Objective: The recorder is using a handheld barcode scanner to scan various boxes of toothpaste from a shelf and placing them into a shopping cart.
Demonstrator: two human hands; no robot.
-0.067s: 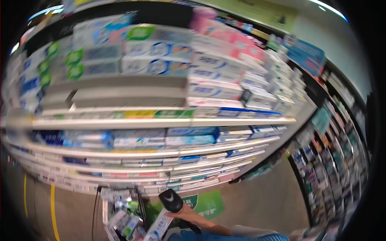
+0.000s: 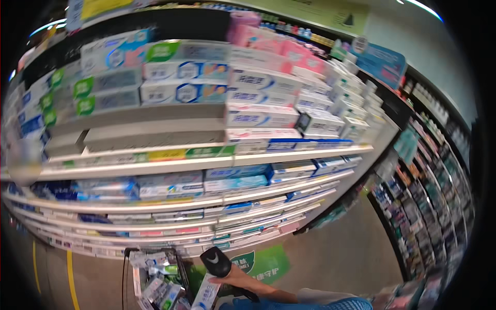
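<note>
My right hand (image 2: 236, 279) comes in from the lower right, closed around a black handheld scanner (image 2: 216, 261) with a rounded head. Its fingertips lie at the upper end of a long white toothpaste box (image 2: 205, 295); whether they grip the box, I cannot tell. The box's lower end runs out of the picture. My left hand is not visible. Left of the box stands a dark-framed basket or cart (image 2: 182, 268) with several toothpaste boxes and packs (image 2: 161, 290) inside.
Ahead stands a white shelf unit (image 2: 206, 160) with several tiers of toothpaste boxes. White and pink boxes (image 2: 263, 98) are stacked on its top tier. Farther right is another product rack (image 2: 423, 196). A green floor mat (image 2: 268, 263) lies by the shelf base; yellow lines (image 2: 71, 279) mark the floor at left.
The whole view has shifted and turned slightly, and it is sharper now. The scanner is still in my right hand, beside the white box.
</note>
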